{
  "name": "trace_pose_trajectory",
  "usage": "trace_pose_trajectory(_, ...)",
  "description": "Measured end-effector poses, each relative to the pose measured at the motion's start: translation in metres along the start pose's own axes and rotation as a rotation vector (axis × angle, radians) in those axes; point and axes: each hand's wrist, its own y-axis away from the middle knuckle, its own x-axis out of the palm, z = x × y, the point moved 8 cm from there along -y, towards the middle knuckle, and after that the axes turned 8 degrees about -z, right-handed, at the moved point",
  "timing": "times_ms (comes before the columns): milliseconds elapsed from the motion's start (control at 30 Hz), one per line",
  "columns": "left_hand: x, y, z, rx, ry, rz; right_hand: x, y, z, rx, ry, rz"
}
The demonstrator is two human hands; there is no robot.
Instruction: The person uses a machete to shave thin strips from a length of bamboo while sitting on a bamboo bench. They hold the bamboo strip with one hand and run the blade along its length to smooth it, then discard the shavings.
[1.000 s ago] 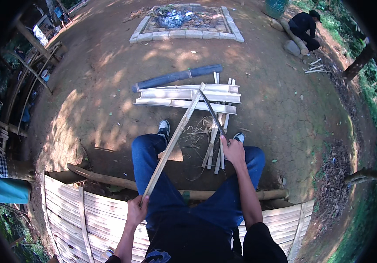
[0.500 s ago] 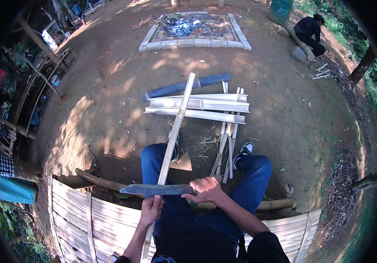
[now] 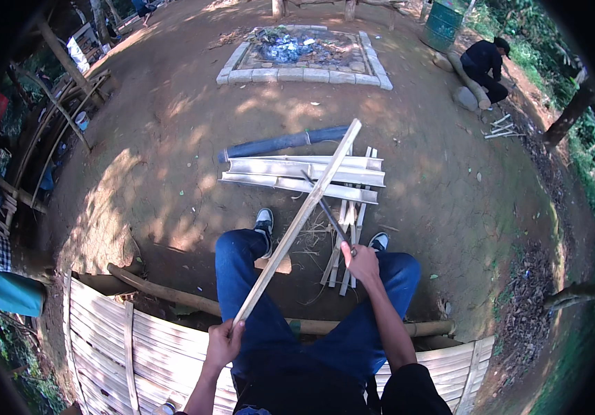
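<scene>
My left hand (image 3: 223, 343) is closed round the lower end of a long pale bamboo strip (image 3: 280, 257), which slants up and away to the right. In my right hand (image 3: 362, 265) is the handle of a machete. Its dark, narrow-looking blade (image 3: 330, 216) points away and to the left, and it meets or passes behind the strip around mid-length; I cannot tell whether they touch. Beyond my feet lie split bamboo halves (image 3: 270, 167) and a dark whole bamboo pole (image 3: 283, 143). Thin bamboo strips (image 3: 346, 214) lie under the halves, with shavings beside them.
I sit on a bamboo-slat bench (image 3: 166, 353). A stone-edged fire pit (image 3: 304, 74) with ash and a green drum (image 3: 442, 28) stand farther off. At the far right a person (image 3: 484, 66) in dark clothes sits by a log (image 3: 469, 79). A teal cloth (image 3: 15, 290) hangs left.
My right hand has moved the machete forward, from across the strip near my left hand to farther along it. The strip's far end has swung right, and my left hand has come slightly nearer.
</scene>
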Motion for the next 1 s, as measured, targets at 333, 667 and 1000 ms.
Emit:
trace_pose_trajectory(333,0.023,-0.035,-0.027,-0.006,-0.065,0.009,0.058,0.030,-0.048,0.213,0.087,0.261)
trace_pose_trajectory(667,0.029,-0.028,0.005,-0.064,0.005,0.046,-0.006,0.028,-0.022,-0.028,-0.861,-0.177)
trace_pose_trajectory(1000,0.048,-0.029,-0.013,0.000,-0.081,0.048,0.001,0.069,0.055,-0.630,-0.147,-0.113)
